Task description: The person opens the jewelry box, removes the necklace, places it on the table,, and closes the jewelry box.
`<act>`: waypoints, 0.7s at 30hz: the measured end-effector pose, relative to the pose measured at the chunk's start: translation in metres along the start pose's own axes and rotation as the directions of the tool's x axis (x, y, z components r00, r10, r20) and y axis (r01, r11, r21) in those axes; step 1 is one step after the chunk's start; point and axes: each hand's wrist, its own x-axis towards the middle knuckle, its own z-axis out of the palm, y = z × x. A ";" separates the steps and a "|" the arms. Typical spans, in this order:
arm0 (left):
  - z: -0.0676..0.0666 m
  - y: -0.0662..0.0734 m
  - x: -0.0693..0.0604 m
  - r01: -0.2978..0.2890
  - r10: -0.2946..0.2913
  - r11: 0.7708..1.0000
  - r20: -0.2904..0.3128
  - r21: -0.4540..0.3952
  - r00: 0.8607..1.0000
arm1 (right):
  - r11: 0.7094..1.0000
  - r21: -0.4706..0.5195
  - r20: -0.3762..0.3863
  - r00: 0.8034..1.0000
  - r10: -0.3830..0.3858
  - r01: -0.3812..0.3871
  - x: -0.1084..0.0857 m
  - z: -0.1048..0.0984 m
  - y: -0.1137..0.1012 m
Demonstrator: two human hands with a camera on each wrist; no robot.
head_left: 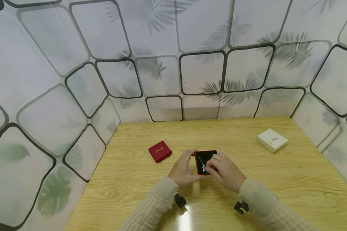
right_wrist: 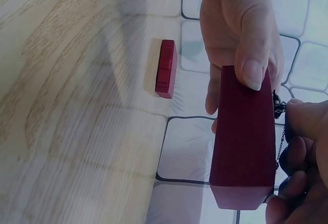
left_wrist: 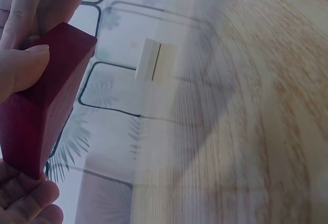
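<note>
Necklace: a silvery chain with a clustered ornament, the necklace [head_left: 203, 165] lies partly over the dark lining of the open box; its ornament is near the box's near edge.
Open box: a red-sided box [right_wrist: 243, 137] with black lining, held above the worktop, its open side turned toward the person.
Left hand: the left hand [head_left: 182, 170] grasps the box, thumb along the near side and other fingers at the far left corner.
Right hand: the right hand [head_left: 227, 171] reaches over the box's right side, its curled fingers pinching the necklace by the ornament.
Sleeves: cream and ribbed, the left sleeve [head_left: 162, 195] and right sleeve [head_left: 260, 195] cover the forearms; a small black fitting shows beside each wrist.
Red lid: left of the box and a little farther back, the lid [head_left: 160, 151] rests on the worktop, gold "Jewelry" lettering facing up.
White box: well apart to the right, near the back, the box [head_left: 272, 140] lies flat with a pinkish-red motif on top.
Worktop: yellowish wood grain covers the worktop [head_left: 127, 192]; a bright glare sits at the front, between the forearms.
Room: a pale backdrop [head_left: 202, 75] encloses the back and both sides, printed with grey and black rounded outlines, grey fronds and, at left, faint green leaves.
</note>
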 end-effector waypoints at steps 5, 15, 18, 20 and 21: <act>0.000 0.000 -0.001 0.006 -0.006 1.000 -0.006 0.000 1.000 | 1.000 0.020 -0.006 1.000 -0.020 0.020 -0.001 0.001 -0.001; 0.000 -0.001 -0.001 -0.009 0.009 1.000 -0.011 -0.004 1.000 | 0.999 0.011 -0.014 0.999 0.032 -0.032 -0.003 0.001 0.000; -0.001 -0.001 -0.001 -0.021 0.021 1.000 -0.020 0.004 1.000 | 1.000 0.003 -0.027 0.999 0.031 -0.031 -0.002 0.001 0.002; -0.001 -0.001 -0.001 -0.027 0.027 1.000 -0.024 0.003 0.999 | 1.000 0.000 -0.051 0.998 0.029 -0.029 -0.002 -0.001 0.002; -0.001 -0.001 -0.001 -0.030 0.030 1.000 -0.026 0.002 0.999 | 1.000 -0.003 -0.068 0.997 0.026 -0.026 -0.001 -0.002 0.003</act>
